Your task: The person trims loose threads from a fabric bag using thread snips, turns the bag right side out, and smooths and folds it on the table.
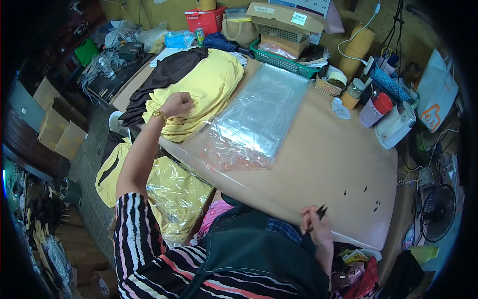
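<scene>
Over the pile of yellow garments at the left of the table, my left hand has its fingers curled together. Whether they pinch the cloth is not clear. Dark brown cloth lies along the pile's far left side. Near the front edge of the table, my right hand is closed around a small black pointed tool with a split tip, like thread snips. Between the hands, a stack of clear plastic bags lies flat on the brown-covered table, its near end crumpled.
Bagged yellow garments sit below the table's left edge. Along the back stand a green basket, a pink cup and a white appliance. A black fan is at right. Small dark specks dot the tabletop.
</scene>
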Tool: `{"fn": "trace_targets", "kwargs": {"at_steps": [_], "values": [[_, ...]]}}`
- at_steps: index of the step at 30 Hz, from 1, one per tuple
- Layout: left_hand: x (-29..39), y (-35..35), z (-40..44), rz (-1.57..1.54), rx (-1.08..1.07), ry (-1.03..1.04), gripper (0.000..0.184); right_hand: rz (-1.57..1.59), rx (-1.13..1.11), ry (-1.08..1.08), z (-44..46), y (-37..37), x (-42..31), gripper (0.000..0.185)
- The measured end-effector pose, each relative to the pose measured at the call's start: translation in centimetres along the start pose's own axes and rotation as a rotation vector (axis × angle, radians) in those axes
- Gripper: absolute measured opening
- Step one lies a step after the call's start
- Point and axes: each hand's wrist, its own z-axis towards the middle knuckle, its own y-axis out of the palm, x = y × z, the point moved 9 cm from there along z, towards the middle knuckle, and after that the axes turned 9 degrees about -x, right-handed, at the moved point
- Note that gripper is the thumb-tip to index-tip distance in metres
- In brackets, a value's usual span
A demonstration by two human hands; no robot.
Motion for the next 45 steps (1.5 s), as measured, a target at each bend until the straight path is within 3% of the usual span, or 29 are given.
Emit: {"fn": "trace_targets", "kwargs": {"at_steps": [2, 4, 5, 7, 9, 10, 11, 12, 14, 16, 17, 18, 19, 20, 21, 23, 25, 27, 29, 31, 32, 34, 36, 38, 40, 41, 43, 45], "values": [[-0.6, 0.1, 1.4, 0.049, -0.035, -0.051, 0.024, -0.188, -0.085, 0.055, 0.0, 1.6, 0.6, 0.020], [-0.7, -2.1, 2.3, 0.307, 0.210, 0.011, 0.020, -0.400, -0.204, 0.075, -0.2, 3.1, 1.4, 0.021], [-1.0, -4.5, 2.1, 0.227, 0.501, 0.152, 0.020, -0.393, -0.194, 0.074, -0.5, 2.9, 1.6, 0.021], [-1.0, -9.0, 1.9, -0.082, 0.677, -0.046, 0.028, -0.461, -0.175, 0.031, -0.9, 2.3, 0.9, 0.019], [5.7, -10.2, 1.9, -0.195, 0.542, -0.006, 0.032, -0.439, -0.123, 0.011, -1.5, 1.7, -1.2, 0.016], [11.0, -9.5, 1.6, -0.086, 0.532, 0.197, 0.030, -0.483, -0.062, -0.099, -1.8, 1.7, -4.0, 0.015], [15.1, -7.5, 1.8, -0.100, 0.398, 0.192, 0.024, -0.528, 0.000, -0.209, -2.4, 1.8, -6.8, 0.014], [19.7, -4.8, 1.4, -0.214, 0.306, 0.369, 0.015, -0.524, 0.015, -0.210, -2.8, 2.5, -8.7, 0.014], [28.7, 2.8, -1.3, -0.141, 0.097, 0.585, 0.019, -0.383, 0.023, -0.608, -4.5, 5.3, -14.9, 0.015], [37.1, 9.6, -6.8, -0.108, -0.230, 0.524, 0.024, -0.428, 0.017, -0.644, -4.1, 6.8, -16.4, 0.018], [38.5, 12.8, -8.6, -0.249, -0.334, 0.555, 0.026, -0.476, -0.003, -0.677, -4.0, 7.3, -17.0, 0.022], [39.4, 15.2, -9.9, -0.221, -0.337, 0.628, 0.029, -0.474, 0.013, -0.674, -3.0, 6.7, -17.0, 0.022], [39.7, 17.5, -10.8, -0.193, -0.342, 0.703, 0.033, -0.793, 0.168, -0.654, -1.9, 5.8, -16.5, 0.023], [39.3, 18.2, -11.8, -0.016, -0.144, 0.794, 0.038, -1.108, 0.326, -0.607, -1.0, 4.8, -15.3, 0.024], [38.5, 18.7, -12.9, 0.154, 0.058, 0.876, 0.044, -1.106, 0.346, -0.588, -0.8, 3.0, -13.3, 0.024], [33.5, 22.2, -12.3, 0.331, -0.121, 0.675, 0.063, -1.634, 0.432, -0.211, -0.4, -2.3, -7.6, 0.057], [29.3, 23.2, -13.3, 0.307, -0.214, 0.609, 0.062, -1.577, 0.394, -0.129, -1.8, -5.6, -6.1, 0.057], [28.9, 21.5, -15.4, 0.239, -0.393, 0.626, 0.056, -1.446, 0.171, -0.199, -3.0, -5.8, -5.8, 0.055], [30.7, 18.7, -17.2, 0.210, -0.487, 0.668, 0.051, -1.411, 0.136, -0.187, -4.0, -6.2, -6.7, 0.048], [30.3, 17.6, -17.0, 0.241, -0.866, 0.373, 0.038, -1.186, 0.025, -0.027, -4.1, -6.7, -6.9, 0.036], [30.2, 17.6, -16.3, 0.240, -0.870, 0.373, 0.038, -1.206, 0.077, -0.054, -3.7, -6.5, -8.6, 0.027], [30.6, 13.9, -12.7, 0.125, -0.310, 0.403, 0.022, -1.143, 0.153, -0.028, -2.0, -6.4, -11.8, 0.024], [31.6, 12.8, -10.0, -0.045, -0.050, 0.472, 0.012, -1.092, 0.260, -0.040, 1.0, -6.9, -14.6, 0.021], [34.0, 14.1, -8.6, -0.222, 0.049, 0.666, 0.011, -1.124, 0.356, -0.156, 4.6, -8.2, -16.4, 0.018], [35.4, 17.6, -7.4, -0.356, -0.103, 0.559, 0.017, -1.141, 0.423, -0.241, 8.2, -10.2, -14.2, 0.017], [35.9, 19.4, -7.4, -0.263, 0.099, 0.738, 0.024, -1.172, 0.509, -0.259, 9.3, -11.0, -13.0, 0.016], [35.5, 22.4, -6.7, 0.159, 0.000, 0.641, 0.031, -1.191, 0.599, -0.252, 9.8, -11.7, -10.6, 0.016], [33.7, 19.4, -5.0, 0.174, 0.032, 0.400, 0.037, -1.270, 0.580, -0.340, 9.3, -11.2, -9.0, 0.016]]}}
